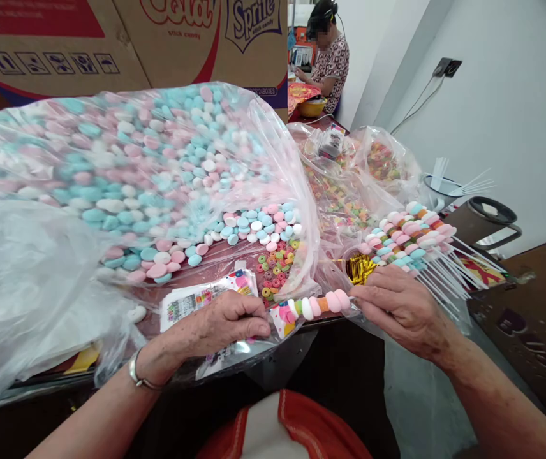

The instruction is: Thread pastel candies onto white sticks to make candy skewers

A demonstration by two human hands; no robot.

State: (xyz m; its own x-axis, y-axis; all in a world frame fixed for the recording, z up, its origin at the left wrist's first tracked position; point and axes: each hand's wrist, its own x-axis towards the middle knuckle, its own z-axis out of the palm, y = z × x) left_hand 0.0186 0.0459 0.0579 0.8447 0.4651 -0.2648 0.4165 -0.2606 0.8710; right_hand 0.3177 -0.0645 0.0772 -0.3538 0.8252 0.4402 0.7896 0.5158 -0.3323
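My left hand (220,328) is closed in a pinch on a clear printed wrapper (235,299) lying at the table's front edge. My right hand (400,306) is closed on a candy skewer (316,307) of pink, white, orange and green discs, whose tip is inside the wrapper's mouth. A gold twist tie bundle (360,268) lies just above my right hand. A pile of finished candy skewers (409,239) with white sticks rests to the right.
A huge clear bag of pink, blue and white candy discs (134,178) fills the left. Small coloured ring candies (277,268) lie loose; more bags (378,159) behind. Cardboard boxes (134,38) stand at the back. Another person (328,57) works far behind. A bin (483,223) stands right.
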